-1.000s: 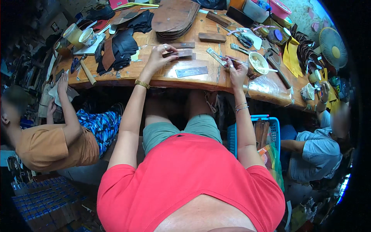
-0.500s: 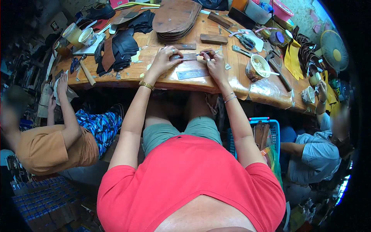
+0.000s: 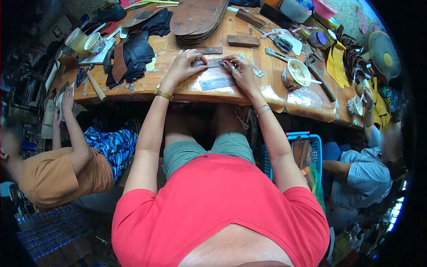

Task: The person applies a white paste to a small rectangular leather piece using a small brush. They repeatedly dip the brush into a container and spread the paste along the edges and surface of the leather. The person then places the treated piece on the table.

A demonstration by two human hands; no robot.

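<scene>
A narrow dark brown strip [image 3: 209, 63], apparently leather, lies flat on the wooden table between my hands. My left hand [image 3: 186, 66] has its thumb and fingers closed on the strip's left part. At the right end, the fingers of my right hand [image 3: 242, 73] are pinched together; what is between them is too small to make out. Just nearer to me rests a bluish-grey rectangular plate [image 3: 218, 83] with a slim mark along its middle. Another brown strip [image 3: 210, 50] lies beyond my hands.
A tall stack of brown leather pieces [image 3: 198, 20] stands behind. Black leather pieces [image 3: 138, 55] and a hammer [image 3: 95, 84] lie left. At right are a tub with white paste [image 3: 297, 74] and another hammer [image 3: 322, 80]. Co-workers sit on both sides; a blue basket [image 3: 316, 153] stands by my right arm.
My right hand has shifted left, and its fingers now meet the right end of the strip. My left hand keeps its place on the strip. The whole view has turned slightly.
</scene>
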